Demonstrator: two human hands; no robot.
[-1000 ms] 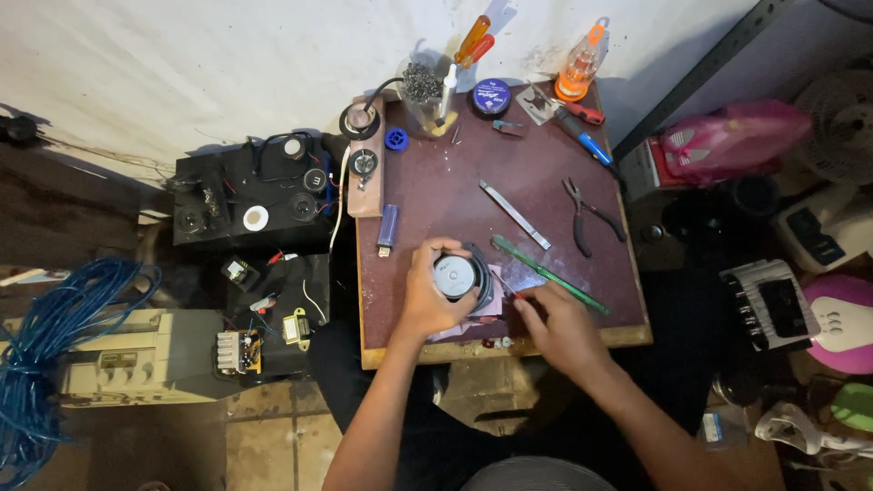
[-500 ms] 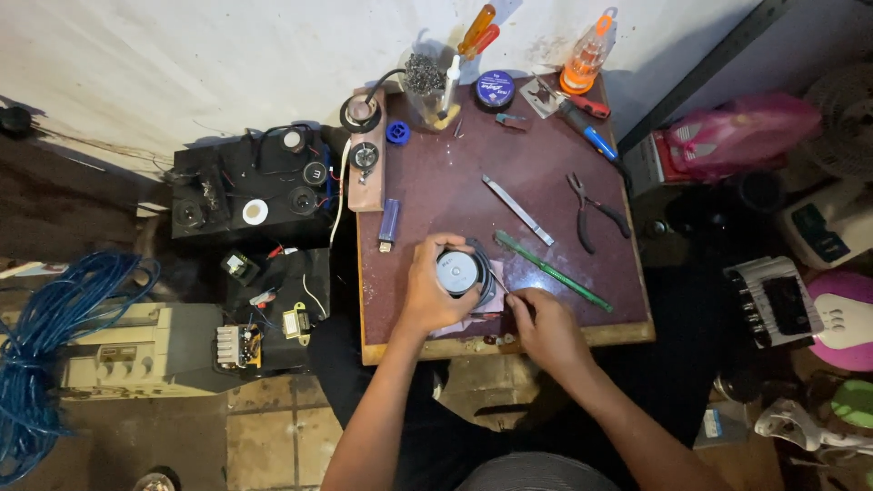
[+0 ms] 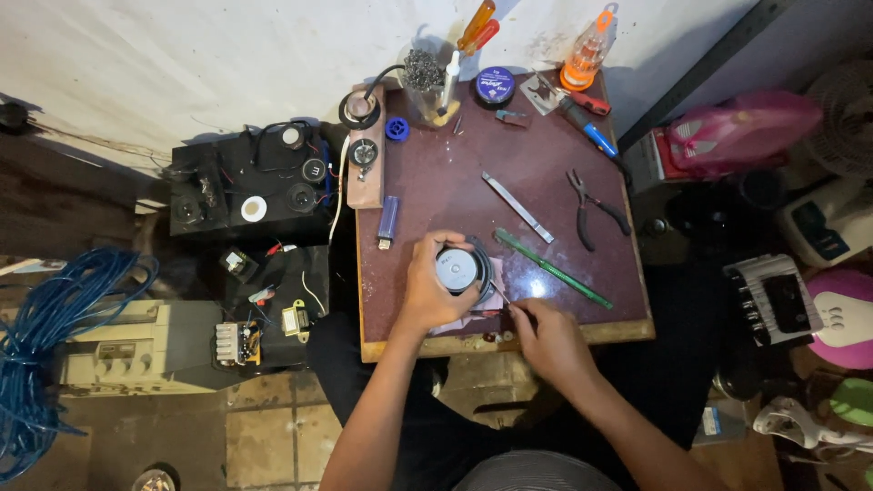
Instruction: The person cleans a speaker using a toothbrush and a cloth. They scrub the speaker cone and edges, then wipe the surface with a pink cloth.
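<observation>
My left hand (image 3: 429, 289) grips a small round speaker (image 3: 459, 270), magnet side up, near the front edge of a dark red work table (image 3: 427, 182). My right hand (image 3: 546, 338) pinches a thin tool with a red handle (image 3: 491, 312), its tip touching the speaker's rim. A pale sheet lies under the speaker. Just to the right lies a long green file (image 3: 553, 268).
On the table lie pliers (image 3: 593, 209), a metal strip (image 3: 516, 207), a blue lighter (image 3: 388, 218), a blue tin (image 3: 496, 87), screwdrivers in a jar (image 3: 455, 55) and an orange bottle (image 3: 587, 45). Black electronics (image 3: 255, 191) and blue cable (image 3: 55, 336) sit left; appliances crowd the right.
My right hand has shifted slightly leftward, toward the speaker, with the thin tool. The left hand keeps its hold on the speaker in the same spot.
</observation>
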